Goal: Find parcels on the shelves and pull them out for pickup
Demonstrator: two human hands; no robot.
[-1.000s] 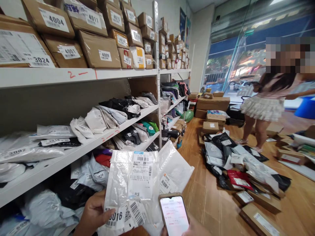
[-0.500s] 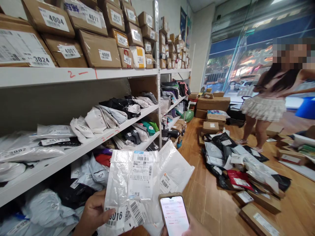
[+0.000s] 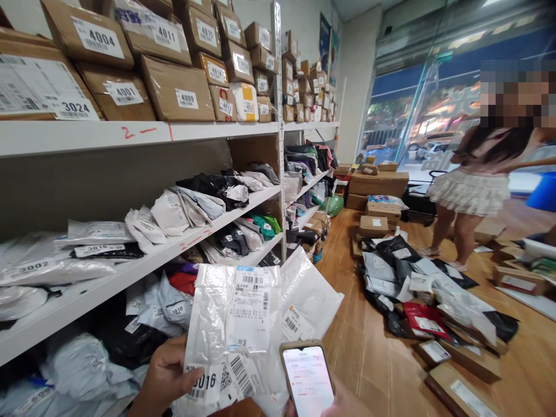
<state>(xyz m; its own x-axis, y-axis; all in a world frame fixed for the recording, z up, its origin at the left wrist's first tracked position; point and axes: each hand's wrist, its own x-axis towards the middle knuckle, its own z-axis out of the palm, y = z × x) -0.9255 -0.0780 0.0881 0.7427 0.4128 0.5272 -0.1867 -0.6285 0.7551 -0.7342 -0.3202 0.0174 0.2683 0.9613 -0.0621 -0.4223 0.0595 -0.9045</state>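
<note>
My left hand (image 3: 167, 376) is closed on a white plastic mailer bag (image 3: 208, 324), its thumb pressed beside the printed number 3016. The bag carries a shipping label (image 3: 248, 310) and a second sticker with barcodes. Behind it, overlapping on the right, is another white mailer (image 3: 315, 289) with a small label; what holds it is hidden. My right hand (image 3: 343, 402), partly out of the frame, grips a smartphone (image 3: 308, 379) with its lit screen facing me. The phone covers a corner of the mailers.
White shelves (image 3: 221, 128) on the left bear numbered cardboard boxes (image 3: 174, 87) above and soft mailers (image 3: 169, 211) below. On the wooden floor (image 3: 347, 324) to the right lies a pile of parcels (image 3: 403, 284). A person (image 3: 473, 185) stands beyond it.
Both hands, the mailers and the phone hold nearly the same place. The view shifts very slightly, and the floor parcels and the person appear a little further right.
</note>
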